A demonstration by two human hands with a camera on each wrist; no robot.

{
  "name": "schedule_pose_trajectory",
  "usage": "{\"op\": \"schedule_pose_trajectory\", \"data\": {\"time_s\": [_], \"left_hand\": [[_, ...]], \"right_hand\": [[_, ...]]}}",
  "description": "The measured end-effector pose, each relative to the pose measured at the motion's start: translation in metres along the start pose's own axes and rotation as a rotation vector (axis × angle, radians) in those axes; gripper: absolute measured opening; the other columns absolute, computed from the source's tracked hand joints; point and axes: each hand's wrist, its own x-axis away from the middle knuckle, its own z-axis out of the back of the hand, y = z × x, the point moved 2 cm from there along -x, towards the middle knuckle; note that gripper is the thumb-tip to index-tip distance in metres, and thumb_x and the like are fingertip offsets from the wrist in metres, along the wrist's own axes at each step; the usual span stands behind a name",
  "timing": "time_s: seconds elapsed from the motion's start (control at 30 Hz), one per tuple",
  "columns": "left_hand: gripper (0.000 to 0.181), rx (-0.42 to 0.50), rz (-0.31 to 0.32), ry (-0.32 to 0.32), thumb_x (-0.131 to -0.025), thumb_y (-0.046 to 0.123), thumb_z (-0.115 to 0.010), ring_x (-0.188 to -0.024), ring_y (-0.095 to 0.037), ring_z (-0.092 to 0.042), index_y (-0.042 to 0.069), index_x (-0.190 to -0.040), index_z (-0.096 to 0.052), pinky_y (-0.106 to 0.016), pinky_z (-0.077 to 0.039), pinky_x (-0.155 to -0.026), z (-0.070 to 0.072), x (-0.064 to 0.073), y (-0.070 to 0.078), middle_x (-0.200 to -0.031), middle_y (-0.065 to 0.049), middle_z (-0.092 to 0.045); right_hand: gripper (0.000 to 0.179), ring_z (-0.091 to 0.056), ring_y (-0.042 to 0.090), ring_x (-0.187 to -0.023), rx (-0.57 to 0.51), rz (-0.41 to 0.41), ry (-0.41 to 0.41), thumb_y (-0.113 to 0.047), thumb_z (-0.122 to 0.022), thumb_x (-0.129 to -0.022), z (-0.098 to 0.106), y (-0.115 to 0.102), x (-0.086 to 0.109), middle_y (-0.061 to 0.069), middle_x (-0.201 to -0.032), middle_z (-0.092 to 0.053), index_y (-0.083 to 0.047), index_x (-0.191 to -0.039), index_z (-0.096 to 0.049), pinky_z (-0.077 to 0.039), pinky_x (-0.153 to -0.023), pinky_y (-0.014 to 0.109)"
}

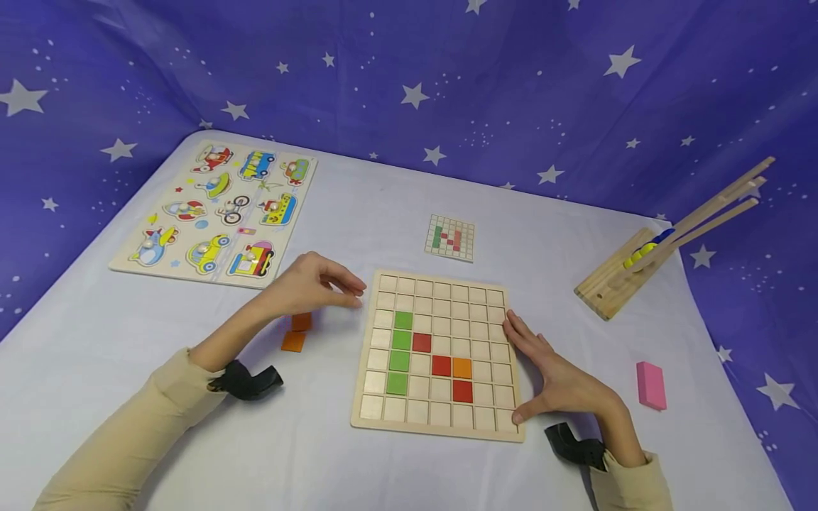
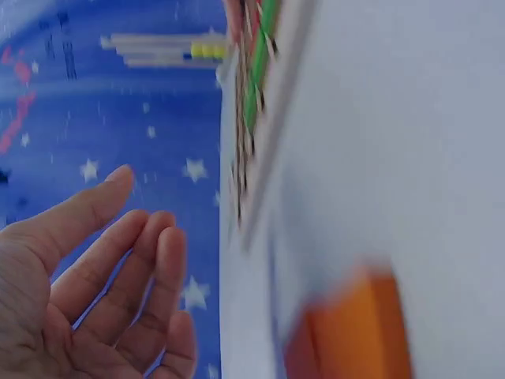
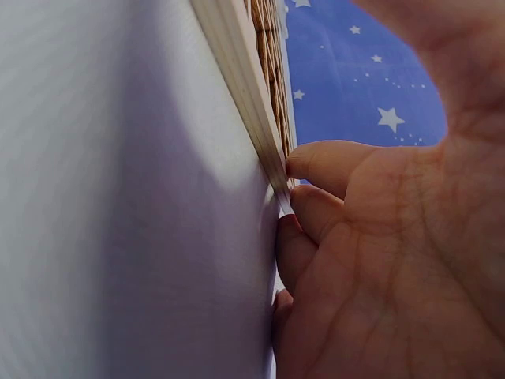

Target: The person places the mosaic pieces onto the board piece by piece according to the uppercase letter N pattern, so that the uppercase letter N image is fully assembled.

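Note:
A square wooden grid board [image 1: 418,410] lies flat before me. Several green tiles [image 1: 399,360] form a column in it, three red tiles [image 1: 422,343] run diagonally, and one orange tile [image 1: 461,368] sits beside the middle red one. My left hand [image 1: 314,284] hovers just off the board's upper left edge, its fingers relaxed and nothing in them, as the left wrist view confirms. Two loose orange tiles [image 1: 292,342] lie on the cloth below that hand. With fingers and thumb spread, my right hand [image 1: 562,376] touches the board's right edge.
Behind the board lies a small pattern card [image 1: 450,238]. A vehicle puzzle board [image 1: 211,213] is at the back left. On the right stand a wooden base with slanting rods [image 1: 613,277] and a pink block [image 1: 651,385]. A starry blue cloth [image 1: 409,92] hangs behind the table.

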Motion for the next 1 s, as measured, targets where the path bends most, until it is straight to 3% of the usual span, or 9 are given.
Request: {"op": "schedule_pose_trajectory", "data": {"time_s": [0.17, 0.33, 0.47, 0.73, 1.0], "left_hand": [[0.032, 0.02, 0.097, 0.002, -0.077, 0.019, -0.081, -0.089, -0.015, -0.07, 0.006, -0.105, -0.074, -0.024, -0.054, -0.079, 0.019, 0.018, -0.021, -0.102, -0.008, -0.074], [0.038, 0.044, 0.151, -0.064, -0.075, 0.013, -0.081, -0.09, -0.017, -0.071, 0.001, -0.11, -0.071, -0.019, -0.053, -0.076, 0.029, 0.025, -0.035, -0.104, -0.011, -0.074], [0.039, 0.007, 0.165, -0.121, -0.074, 0.011, -0.081, -0.088, -0.016, -0.07, -0.001, -0.11, -0.07, -0.018, -0.051, -0.075, 0.034, 0.028, -0.043, -0.102, -0.011, -0.074], [0.037, -0.141, 0.158, -0.174, -0.067, 0.009, -0.085, -0.084, -0.014, -0.063, 0.006, -0.102, -0.072, -0.021, -0.048, -0.076, 0.037, 0.032, -0.042, -0.09, 0.001, -0.072], [0.024, -0.224, 0.13, -0.21, -0.068, 0.008, -0.083, -0.079, -0.014, -0.057, 0.01, -0.09, -0.073, -0.023, -0.046, -0.071, 0.037, 0.033, -0.035, -0.08, 0.003, -0.067]], "right_hand": [[0.136, 0.01, 0.003, -0.147, 0.004, -0.005, 0.002, -0.041, -0.092, -0.052, 0.001, 0.0, 0.001, 0.009, -0.163, 0.008, -0.012, -0.155, -0.008, 0.011, -0.107, 0.003], [0.135, 0.01, 0.013, -0.15, -0.006, 0.008, 0.01, -0.04, -0.092, -0.053, 0.0, 0.0, 0.001, 0.01, -0.163, 0.008, -0.012, -0.155, -0.008, 0.012, -0.109, 0.007], [0.137, 0.009, 0.022, -0.15, 0.003, 0.004, 0.005, -0.041, -0.092, -0.052, -0.001, 0.0, -0.001, 0.009, -0.163, 0.008, -0.013, -0.156, -0.008, 0.011, -0.106, 0.004], [0.137, 0.009, 0.019, -0.15, 0.006, 0.0, 0.002, -0.042, -0.092, -0.052, -0.001, 0.001, -0.001, 0.008, -0.163, 0.009, -0.014, -0.156, -0.007, 0.011, -0.109, 0.006], [0.137, 0.008, 0.022, -0.15, 0.01, 0.009, 0.004, -0.042, -0.092, -0.052, -0.001, 0.001, 0.0, 0.01, -0.163, 0.008, -0.012, -0.155, -0.008, 0.01, -0.106, 0.002]]}}
